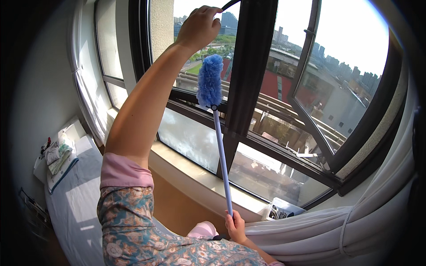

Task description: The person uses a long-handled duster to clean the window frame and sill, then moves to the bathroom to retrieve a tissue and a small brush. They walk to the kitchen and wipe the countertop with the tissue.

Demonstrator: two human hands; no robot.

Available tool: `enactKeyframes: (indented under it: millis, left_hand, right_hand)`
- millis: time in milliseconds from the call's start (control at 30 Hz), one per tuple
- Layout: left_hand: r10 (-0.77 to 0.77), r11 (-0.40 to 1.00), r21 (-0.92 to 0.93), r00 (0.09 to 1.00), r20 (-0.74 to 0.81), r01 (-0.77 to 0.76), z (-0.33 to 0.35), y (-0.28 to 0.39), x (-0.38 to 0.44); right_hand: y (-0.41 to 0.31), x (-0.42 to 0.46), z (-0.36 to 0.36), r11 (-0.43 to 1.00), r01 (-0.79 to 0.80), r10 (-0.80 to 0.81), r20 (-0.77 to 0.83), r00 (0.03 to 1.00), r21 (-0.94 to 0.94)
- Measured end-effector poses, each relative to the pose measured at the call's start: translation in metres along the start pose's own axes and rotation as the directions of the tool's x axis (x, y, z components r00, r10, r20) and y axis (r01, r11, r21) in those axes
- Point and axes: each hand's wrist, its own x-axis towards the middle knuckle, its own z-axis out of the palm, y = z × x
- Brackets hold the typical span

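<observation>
My left hand [200, 29] is raised at the top, its fingers at the end of a dark curved piece [230, 4] by the window frame; how firmly they hold it is hard to see. Low in the view, my right hand [235, 226] grips the pale blue pole of a duster [222, 159]. The duster's fluffy blue head [210, 81] points upward in front of the left window opening, below my left hand. To its right stands the thick dark window mullion [254, 66].
An outward-tilted window sash [301, 66] is at right. A white tray [288, 207] of small items sits on the sill [181, 159]. A tied white curtain [366, 212] hangs at right, another curtain [78, 66] at left. A bed [78, 199] with folded cloths [60, 153] is lower left.
</observation>
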Motion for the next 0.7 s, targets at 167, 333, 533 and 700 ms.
enactKeyframes:
  millis: [167, 333, 533, 700]
  left_hand:
    - [0.154, 0.981, 0.16, 0.95, -0.27, -0.114, 0.089, -0.054, 0.068]
    - [-0.134, 0.986, -0.096, 0.991, 0.001, 0.134, 0.135, -0.068, 0.116]
    - [0.072, 0.991, -0.084, 0.956, -0.283, -0.099, 0.192, -0.066, 0.126]
    - [0.382, 0.923, 0.082, 0.875, -0.297, -0.375, 0.181, -0.092, 0.156]
  right_hand:
    - [0.007, 0.028, -0.006, 0.997, 0.008, -0.009, -0.01, 1.0, -0.083]
    - [0.003, 0.045, 0.002, 0.943, -0.023, -0.029, -0.152, 0.988, -0.332]
    - [0.041, 0.067, 0.089, 0.899, -0.368, 0.155, -0.614, 0.774, -0.237]
    - [0.134, 0.093, 0.142, 0.988, 0.051, -0.139, -0.682, 0.718, -0.147]
